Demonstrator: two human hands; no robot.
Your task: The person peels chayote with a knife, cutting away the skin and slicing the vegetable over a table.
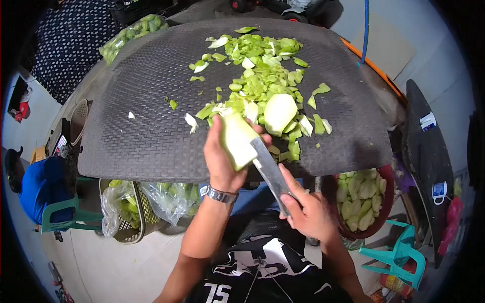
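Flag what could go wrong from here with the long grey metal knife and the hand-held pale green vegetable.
The knife touches the vegetable near the left hand; a slip might cut it. The vegetable's bare flesh may be slick and slide free. The pale oval piece among loose green peelings could get knocked.

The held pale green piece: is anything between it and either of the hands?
Nothing visible separates the left hand from the pale green piece it grips. Between the piece and the right hand is the knife, its blade against the piece.

Open tabletop (146,86) left (few scraps (173,104)), peelings (260,76) central
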